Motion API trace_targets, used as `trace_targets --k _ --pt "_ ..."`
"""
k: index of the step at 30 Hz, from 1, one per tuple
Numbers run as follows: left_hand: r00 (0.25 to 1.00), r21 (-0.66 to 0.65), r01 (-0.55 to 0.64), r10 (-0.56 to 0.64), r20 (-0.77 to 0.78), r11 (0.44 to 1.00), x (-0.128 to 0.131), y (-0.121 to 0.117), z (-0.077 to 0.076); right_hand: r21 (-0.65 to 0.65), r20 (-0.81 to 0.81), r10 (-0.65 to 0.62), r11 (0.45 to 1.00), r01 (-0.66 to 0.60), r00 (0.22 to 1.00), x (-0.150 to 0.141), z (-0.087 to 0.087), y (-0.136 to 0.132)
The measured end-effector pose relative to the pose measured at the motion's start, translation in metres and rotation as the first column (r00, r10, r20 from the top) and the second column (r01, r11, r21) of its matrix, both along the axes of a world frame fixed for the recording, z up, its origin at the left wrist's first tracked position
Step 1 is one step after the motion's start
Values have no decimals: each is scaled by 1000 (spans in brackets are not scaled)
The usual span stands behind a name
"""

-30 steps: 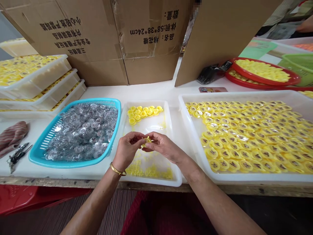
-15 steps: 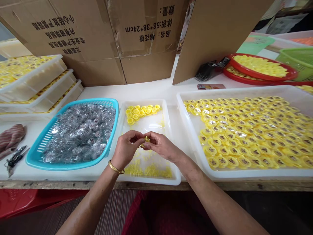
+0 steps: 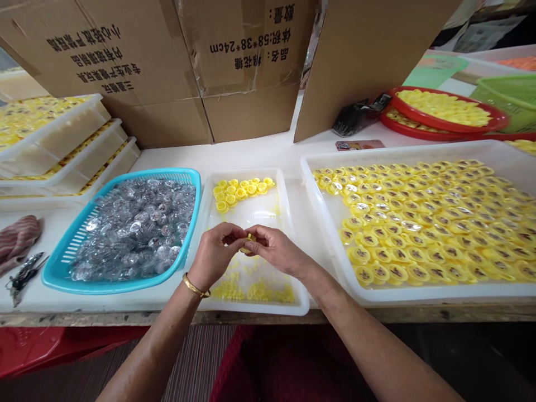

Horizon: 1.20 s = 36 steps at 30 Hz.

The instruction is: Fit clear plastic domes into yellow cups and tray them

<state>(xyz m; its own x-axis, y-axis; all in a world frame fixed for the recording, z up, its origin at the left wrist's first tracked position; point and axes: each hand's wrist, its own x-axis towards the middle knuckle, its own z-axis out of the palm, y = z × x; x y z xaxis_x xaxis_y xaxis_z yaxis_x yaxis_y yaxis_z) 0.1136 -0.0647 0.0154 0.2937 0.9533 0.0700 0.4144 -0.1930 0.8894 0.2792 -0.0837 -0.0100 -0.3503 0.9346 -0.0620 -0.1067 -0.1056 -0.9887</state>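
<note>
My left hand (image 3: 220, 248) and my right hand (image 3: 274, 248) meet above the small white tray (image 3: 295, 262), fingertips pinched together on one small yellow plastic piece (image 3: 250, 240). Fingers hide most of that piece. At the tray's far end stand several yellow cup-shaped pieces (image 3: 240, 192), and tiny yellow beads (image 3: 268, 291) lie scattered at its near end. Left of the tray, a blue basket (image 3: 56, 279) holds a heap of clear round plastic covers (image 3: 138, 229). On the right, a large white tray (image 3: 324, 223) carries rows of yellow pieces with dark printed centres (image 3: 419, 223).
Stacked white trays (image 3: 62, 162) of yellow pieces stand at the left. A cardboard box (image 3: 251, 111) walls off the back. Red plates (image 3: 500, 117) with yellow pieces sit at the back right. Keys (image 3: 20, 279) and a striped cloth (image 3: 19, 237) lie at the left edge.
Both hands stay in nearly the same place, still pinching the yellow piece, which seems slightly turned. The camera view has shifted a little.
</note>
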Motion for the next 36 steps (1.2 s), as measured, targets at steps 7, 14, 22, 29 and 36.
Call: trace_targets --k 7,14,22,29,36 --pt "996 -121 -72 78 46 990 7 -5 -3 -29 -17 -58 998 58 998 2 -1 -1" --pt "970 -204 -81 124 209 976 12 -7 -14 -85 -113 -116 991 106 987 4 1 -1" --pt "977 -223 -22 69 201 974 8 -12 -20 -116 -137 -160 983 145 978 6 -1 0" --pt "995 -85 -103 102 -18 991 16 -20 -6 -141 -310 -119 987 79 943 7 0 0" --pt "986 -108 -142 131 -105 984 13 -24 -5 -179 -298 -79 984 26 951 9 8 -5"
